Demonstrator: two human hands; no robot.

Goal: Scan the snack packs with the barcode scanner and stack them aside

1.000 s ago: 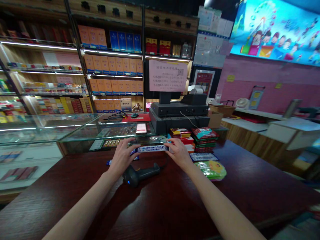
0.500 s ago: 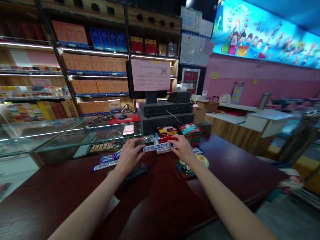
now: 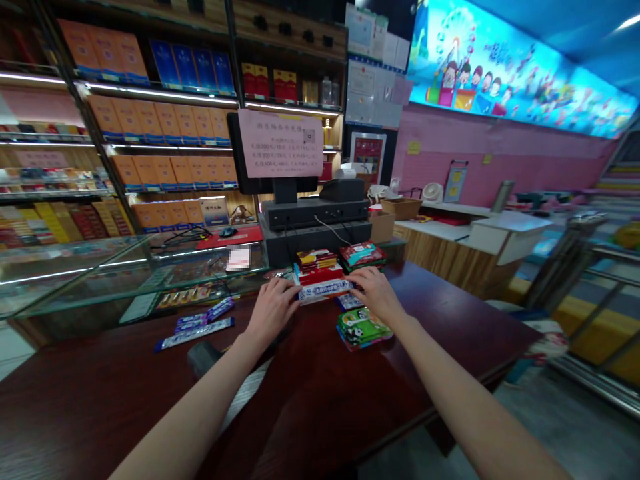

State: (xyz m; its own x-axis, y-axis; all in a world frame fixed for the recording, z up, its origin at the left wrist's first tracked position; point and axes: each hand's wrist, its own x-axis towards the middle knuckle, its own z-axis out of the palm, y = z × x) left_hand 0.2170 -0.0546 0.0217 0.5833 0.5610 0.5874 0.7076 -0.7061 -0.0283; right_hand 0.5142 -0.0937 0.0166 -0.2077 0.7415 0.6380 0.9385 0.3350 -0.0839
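Pinching the long packet (image 3: pixel 325 289) at both ends, the left hand (image 3: pixel 273 309) has one end between thumb and fingers, and the right hand (image 3: pixel 377 295) has the other. Since half a second ago, the packet has come in close at the front of the red stack (image 3: pixel 320 272) on the table (image 3: pixel 320 407); that suggests the work has passed from carrying to lining up. Its long axis runs left to right across the person's front, right end slightly higher in view, with its lettering facing back toward the person. Whether its underside fully rests on anything is hard to tell from this angle. The green packet (image 3: pixel 365 327) lies nearer the person.
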